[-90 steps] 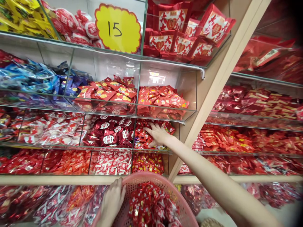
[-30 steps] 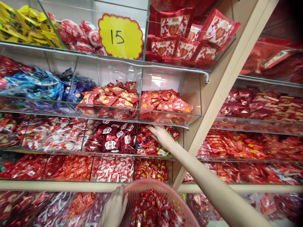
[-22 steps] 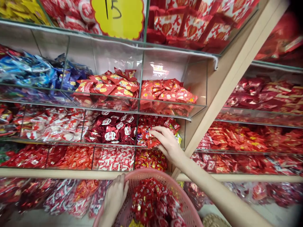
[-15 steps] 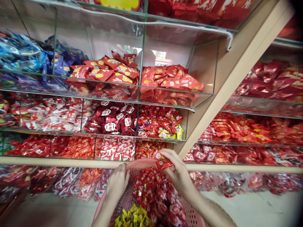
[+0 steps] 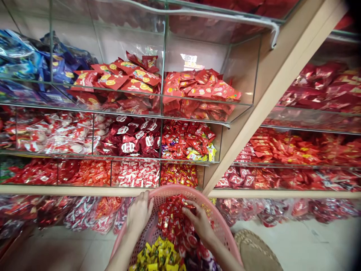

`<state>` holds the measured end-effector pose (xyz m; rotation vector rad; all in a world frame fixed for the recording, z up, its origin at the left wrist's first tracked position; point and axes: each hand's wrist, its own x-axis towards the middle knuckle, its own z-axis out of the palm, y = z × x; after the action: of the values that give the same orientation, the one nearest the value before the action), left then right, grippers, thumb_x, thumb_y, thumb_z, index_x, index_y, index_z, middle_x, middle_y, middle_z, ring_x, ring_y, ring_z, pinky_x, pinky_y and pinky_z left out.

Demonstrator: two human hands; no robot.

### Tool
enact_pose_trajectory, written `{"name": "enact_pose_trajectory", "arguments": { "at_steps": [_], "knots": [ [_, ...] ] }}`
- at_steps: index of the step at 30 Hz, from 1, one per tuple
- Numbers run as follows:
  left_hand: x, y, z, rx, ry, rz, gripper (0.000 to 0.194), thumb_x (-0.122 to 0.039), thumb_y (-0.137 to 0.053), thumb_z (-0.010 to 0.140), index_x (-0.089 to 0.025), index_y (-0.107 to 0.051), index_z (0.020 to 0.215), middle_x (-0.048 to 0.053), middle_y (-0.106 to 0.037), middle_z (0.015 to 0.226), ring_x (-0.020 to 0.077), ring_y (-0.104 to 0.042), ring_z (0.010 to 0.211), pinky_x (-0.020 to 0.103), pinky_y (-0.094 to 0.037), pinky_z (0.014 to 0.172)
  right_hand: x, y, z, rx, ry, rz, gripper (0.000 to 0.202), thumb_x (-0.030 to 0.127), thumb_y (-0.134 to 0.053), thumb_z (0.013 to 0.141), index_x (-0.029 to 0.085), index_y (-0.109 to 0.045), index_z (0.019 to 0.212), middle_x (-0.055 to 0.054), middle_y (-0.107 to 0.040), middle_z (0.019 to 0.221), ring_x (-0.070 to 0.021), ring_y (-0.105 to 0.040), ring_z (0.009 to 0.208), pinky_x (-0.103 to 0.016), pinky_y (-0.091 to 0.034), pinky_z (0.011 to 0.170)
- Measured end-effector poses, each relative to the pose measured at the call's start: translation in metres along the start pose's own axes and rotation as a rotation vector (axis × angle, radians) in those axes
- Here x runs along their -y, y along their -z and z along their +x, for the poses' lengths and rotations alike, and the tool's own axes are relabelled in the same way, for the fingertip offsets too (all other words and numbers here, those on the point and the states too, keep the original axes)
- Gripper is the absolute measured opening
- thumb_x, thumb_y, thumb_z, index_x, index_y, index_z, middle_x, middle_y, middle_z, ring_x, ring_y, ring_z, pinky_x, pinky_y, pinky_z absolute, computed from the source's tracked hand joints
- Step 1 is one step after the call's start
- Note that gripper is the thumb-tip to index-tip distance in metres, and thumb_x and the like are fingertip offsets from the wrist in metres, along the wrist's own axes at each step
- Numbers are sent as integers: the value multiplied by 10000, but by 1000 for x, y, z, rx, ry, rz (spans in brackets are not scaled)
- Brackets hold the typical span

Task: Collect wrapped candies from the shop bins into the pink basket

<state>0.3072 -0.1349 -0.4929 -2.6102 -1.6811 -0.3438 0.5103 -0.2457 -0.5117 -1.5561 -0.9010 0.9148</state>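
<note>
A pink plastic basket (image 5: 194,189) with a perforated wall stands before me. My left hand (image 5: 140,210) grips its left rim, fingers curled over the edge. Inside lie a heap of red-wrapped candies (image 5: 170,222) and a pile of yellow-wrapped candies (image 5: 159,254); purple-and-white wrappers show near the bottom. My right hand (image 5: 199,222) reaches into the basket over the red heap. Its thumb and fingers are bent around a red-wrapped candy (image 5: 187,206), which partly blends with the candies beneath.
Clear-fronted shelf bins hold red orange-print packets (image 5: 135,77), maroon packets (image 5: 129,139) and small red-and-white candies (image 5: 138,174). A slanting wooden post (image 5: 270,101) divides the shelves. Filled plastic bags (image 5: 81,214) sit below the ledge. A round woven-edged stool (image 5: 254,252) is at right.
My right hand has moved down and left, from above the basket's far rim into the basket with red candy. My left hand stays on the rim. The view has shifted slightly.
</note>
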Motion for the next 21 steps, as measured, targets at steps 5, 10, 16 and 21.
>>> {"name": "enact_pose_trajectory", "arguments": {
  "at_steps": [5,10,16,21],
  "knots": [
    [0,0,-1,-3,6,0,366,-341,-280,890,-147,-502,1106,93,-624,970,194,-594,856,286,-441,706,5,6,9,-87,118,-69,414,467,-627,696,187,-643,1002,-80,-647,1042,-248,-562,989,-377,-424,891],
    [0,0,0,4,8,5,374,-345,-286,888,-144,-500,1118,103,-622,982,197,-594,862,287,-442,708,18,13,5,-83,147,-57,428,499,-627,681,198,-671,982,-81,-666,1008,-255,-571,977,-373,-454,850],
    [0,1,0,-6,2,-19,358,-322,-291,887,-138,-512,1101,104,-629,983,194,-601,864,285,-448,717,19,20,2,30,49,31,402,500,-598,714,196,-677,965,-72,-685,958,-246,-611,888,-371,-491,775],
    [1,1,-1,-26,4,-12,359,-330,-296,886,-140,-517,1097,100,-637,958,191,-609,820,288,-454,698,4,28,6,-23,94,-186,355,430,-602,719,201,-664,983,-71,-677,991,-260,-606,930,-368,-484,804]
  ]
}}
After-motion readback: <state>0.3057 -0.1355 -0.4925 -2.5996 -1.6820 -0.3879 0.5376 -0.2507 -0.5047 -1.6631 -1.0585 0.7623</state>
